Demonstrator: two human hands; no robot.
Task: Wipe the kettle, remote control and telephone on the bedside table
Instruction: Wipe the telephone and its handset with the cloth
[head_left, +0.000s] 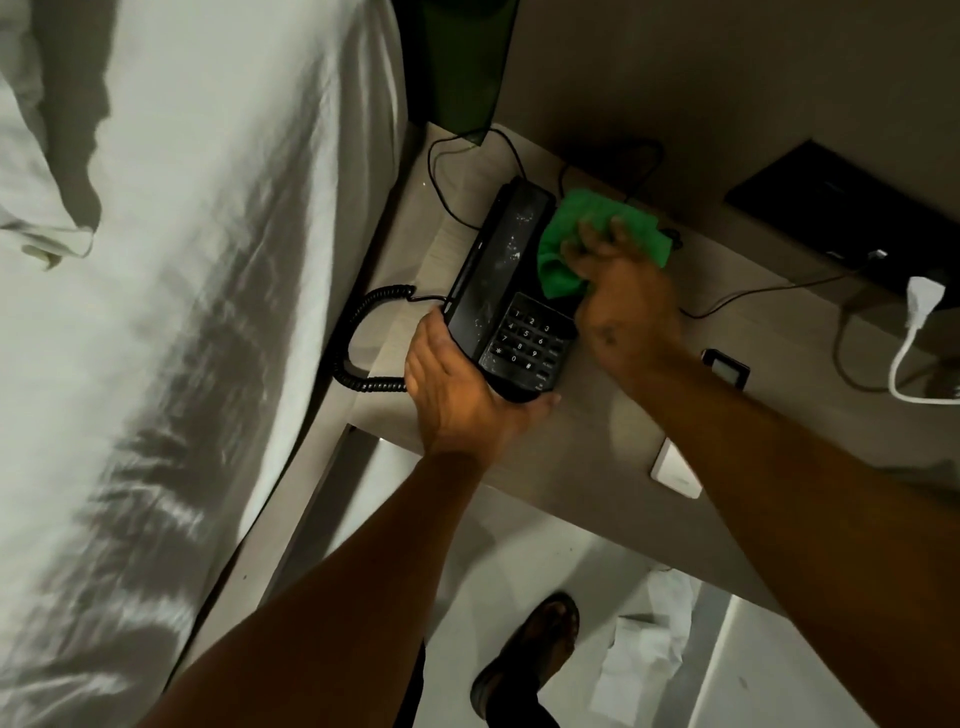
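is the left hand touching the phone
Touching. The head view shows the left hand gripping the near end of the phone, fingers wrapped under its edge, with no gap.

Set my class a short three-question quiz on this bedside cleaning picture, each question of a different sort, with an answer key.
1. True or false: the left hand steadies the telephone at its near end.
2. What does the right hand press against the telephone?
A. a green cloth
B. a white sponge
C. a paper towel
3. Fill in: the telephone's coiled cord loops toward the ____.

Key: 1 true. 2 A. 3 bed.
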